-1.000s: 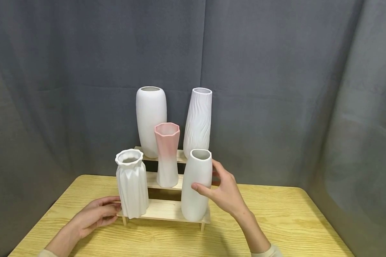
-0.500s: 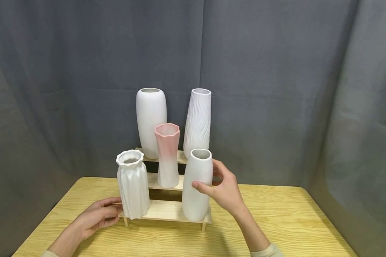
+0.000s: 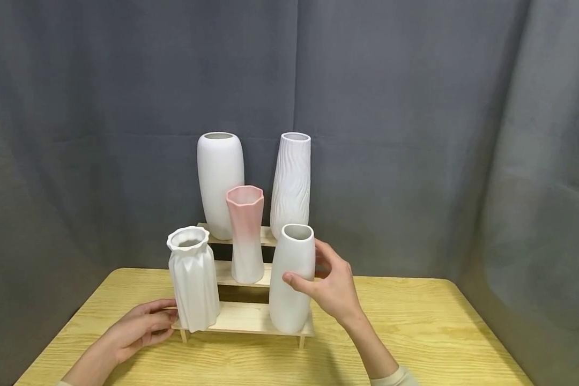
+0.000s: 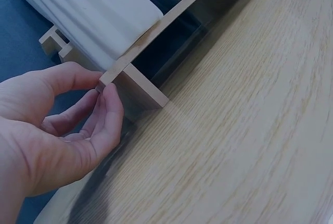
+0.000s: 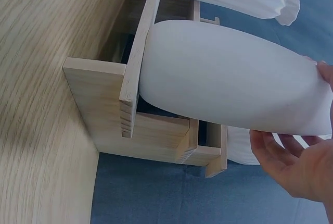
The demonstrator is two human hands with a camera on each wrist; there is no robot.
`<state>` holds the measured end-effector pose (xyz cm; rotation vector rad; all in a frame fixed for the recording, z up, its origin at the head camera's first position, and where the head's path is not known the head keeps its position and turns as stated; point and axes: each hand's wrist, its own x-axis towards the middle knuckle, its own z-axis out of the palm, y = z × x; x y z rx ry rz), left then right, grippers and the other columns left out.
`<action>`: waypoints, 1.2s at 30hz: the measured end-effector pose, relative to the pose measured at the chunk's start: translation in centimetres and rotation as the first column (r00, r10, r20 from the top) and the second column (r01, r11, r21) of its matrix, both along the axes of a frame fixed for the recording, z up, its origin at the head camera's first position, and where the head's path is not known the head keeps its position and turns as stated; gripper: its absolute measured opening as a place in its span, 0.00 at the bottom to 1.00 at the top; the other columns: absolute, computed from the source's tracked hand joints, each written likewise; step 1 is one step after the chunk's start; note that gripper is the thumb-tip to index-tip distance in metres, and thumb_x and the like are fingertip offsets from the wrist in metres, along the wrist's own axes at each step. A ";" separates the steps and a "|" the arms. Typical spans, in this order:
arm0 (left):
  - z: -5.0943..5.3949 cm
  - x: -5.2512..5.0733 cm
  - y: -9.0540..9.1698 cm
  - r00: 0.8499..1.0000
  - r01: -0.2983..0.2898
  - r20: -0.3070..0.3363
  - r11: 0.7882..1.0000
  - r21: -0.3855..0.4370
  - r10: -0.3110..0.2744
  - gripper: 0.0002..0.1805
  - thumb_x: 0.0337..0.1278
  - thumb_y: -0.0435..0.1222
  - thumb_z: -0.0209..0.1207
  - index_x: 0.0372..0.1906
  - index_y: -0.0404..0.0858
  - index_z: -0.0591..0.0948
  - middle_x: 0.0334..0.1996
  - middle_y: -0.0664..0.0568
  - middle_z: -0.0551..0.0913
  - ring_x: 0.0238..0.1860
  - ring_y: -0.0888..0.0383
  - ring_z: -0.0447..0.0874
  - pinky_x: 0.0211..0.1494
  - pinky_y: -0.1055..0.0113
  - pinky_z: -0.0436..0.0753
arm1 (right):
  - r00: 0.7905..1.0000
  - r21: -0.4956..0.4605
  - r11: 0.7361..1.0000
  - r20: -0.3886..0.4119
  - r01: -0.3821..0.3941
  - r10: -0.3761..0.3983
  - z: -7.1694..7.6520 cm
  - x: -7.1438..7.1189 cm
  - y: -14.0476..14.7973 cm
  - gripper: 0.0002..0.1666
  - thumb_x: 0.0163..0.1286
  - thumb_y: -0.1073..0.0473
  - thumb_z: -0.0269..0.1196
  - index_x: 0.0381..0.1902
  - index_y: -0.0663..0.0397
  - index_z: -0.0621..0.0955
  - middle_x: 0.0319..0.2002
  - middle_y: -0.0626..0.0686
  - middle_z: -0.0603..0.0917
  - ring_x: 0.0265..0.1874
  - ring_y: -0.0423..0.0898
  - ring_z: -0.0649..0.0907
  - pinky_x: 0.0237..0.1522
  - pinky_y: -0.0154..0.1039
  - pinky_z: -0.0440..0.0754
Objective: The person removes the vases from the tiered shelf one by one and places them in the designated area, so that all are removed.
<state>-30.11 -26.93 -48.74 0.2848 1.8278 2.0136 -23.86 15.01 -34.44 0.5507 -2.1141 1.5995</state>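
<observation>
right hand [image 3: 334,287] is gripping the smooth vase [image 3: 290,297] on the bottom shelf [image 3: 243,317]. left hand [image 3: 137,328] is kinda just pinching that shelf's corner, beside the pleated vase [image 3: 193,284].

In the head view we have the table [image 3: 395,316] across the bottom of the frame, the curtain [image 3: 405,134] behind it and at both sides. On the table, just left of centre, we find the stand [image 3: 243,316], stepping up toward the back. The front left vase [image 3: 195,289] and front right vase [image 3: 289,303] stand near opposite ends of its lowest step [image 3: 238,321]. Behind and between them, we see the middle vase [image 3: 247,252] on the middle step [image 3: 224,273]. On the top step [image 3: 267,237], farthest back, are the back left vase [image 3: 218,182] and back right vase [image 3: 291,182]. At lower left, we place the left hand [image 3: 142,327] against the lowest step's left end; the right hand [image 3: 335,287] lies around the front right vase's right side.
</observation>
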 end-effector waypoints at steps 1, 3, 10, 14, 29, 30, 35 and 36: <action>0.0 0.1 -0.1 1.000 0.001 0.001 1.000 0.005 -0.001 0.28 0.69 0.27 0.56 0.72 0.28 0.68 0.54 0.50 0.82 0.51 0.56 0.82 0.53 0.59 0.82 | 1.000 0.000 1.000 -0.008 0.001 -0.001 0.1 0.1 -0.1 0.40 0.51 0.64 0.81 0.63 0.52 0.80 0.46 0.53 0.86 0.38 0.50 0.87 0.44 0.49 0.85; -0.1 0.2 -0.2 1.000 0.002 0.004 1.000 0.023 -0.002 0.28 0.68 0.26 0.55 0.71 0.29 0.69 0.54 0.50 0.82 0.51 0.56 0.82 0.53 0.60 0.82 | 1.000 0.005 1.000 -0.028 0.005 -0.005 0.2 0.2 -0.2 0.41 0.50 0.65 0.82 0.63 0.54 0.80 0.45 0.53 0.86 0.37 0.50 0.87 0.43 0.48 0.85; -0.5 0.4 -0.3 0.999 0.025 0.017 0.996 0.084 -0.027 0.22 0.69 0.25 0.54 0.66 0.36 0.76 0.54 0.50 0.83 0.50 0.57 0.83 0.52 0.62 0.82 | 0.995 0.036 0.999 -0.104 0.001 0.003 -0.2 0.3 -0.4 0.42 0.48 0.66 0.82 0.63 0.60 0.80 0.44 0.51 0.86 0.37 0.47 0.87 0.40 0.45 0.86; -0.7 0.4 -0.3 0.999 0.043 0.025 0.993 0.114 -0.046 0.23 0.69 0.24 0.53 0.67 0.36 0.75 0.55 0.51 0.82 0.50 0.57 0.83 0.51 0.63 0.82 | 0.990 0.047 0.999 -0.141 0.005 0.002 -0.1 0.7 -0.5 0.41 0.48 0.66 0.81 0.62 0.62 0.80 0.43 0.51 0.86 0.37 0.48 0.87 0.37 0.45 0.86; -0.5 0.3 -0.4 0.999 0.017 0.035 0.994 0.109 -0.021 0.24 0.71 0.27 0.55 0.69 0.35 0.73 0.56 0.51 0.82 0.51 0.57 0.83 0.52 0.62 0.82 | 0.988 0.057 0.998 -0.155 0.011 -0.002 0.5 1.1 -0.5 0.41 0.48 0.65 0.81 0.61 0.63 0.80 0.44 0.52 0.86 0.35 0.45 0.87 0.36 0.48 0.87; -0.5 0.4 -0.4 0.999 0.016 0.034 0.994 0.107 -0.020 0.24 0.71 0.27 0.55 0.69 0.34 0.73 0.56 0.51 0.82 0.51 0.57 0.83 0.52 0.62 0.82 | 0.988 0.057 0.998 -0.156 0.010 -0.001 0.6 1.1 -0.5 0.41 0.48 0.65 0.81 0.62 0.63 0.80 0.44 0.52 0.86 0.35 0.45 0.87 0.37 0.49 0.86; -0.5 0.3 -0.5 0.999 0.019 0.036 0.993 0.115 -0.023 0.24 0.71 0.27 0.55 0.70 0.34 0.72 0.56 0.51 0.82 0.51 0.57 0.83 0.52 0.62 0.82 | 0.987 0.052 0.999 -0.158 0.016 -0.007 0.8 1.3 -0.4 0.40 0.48 0.66 0.81 0.61 0.62 0.80 0.44 0.52 0.87 0.35 0.47 0.87 0.37 0.51 0.86; -0.6 0.3 -0.4 0.999 0.022 0.037 0.992 0.122 -0.027 0.24 0.71 0.27 0.55 0.70 0.34 0.73 0.56 0.50 0.82 0.51 0.57 0.83 0.52 0.62 0.82 | 0.987 0.053 0.998 -0.162 0.021 -0.012 0.9 1.4 -0.4 0.40 0.48 0.66 0.81 0.61 0.62 0.80 0.44 0.52 0.87 0.35 0.47 0.87 0.37 0.50 0.86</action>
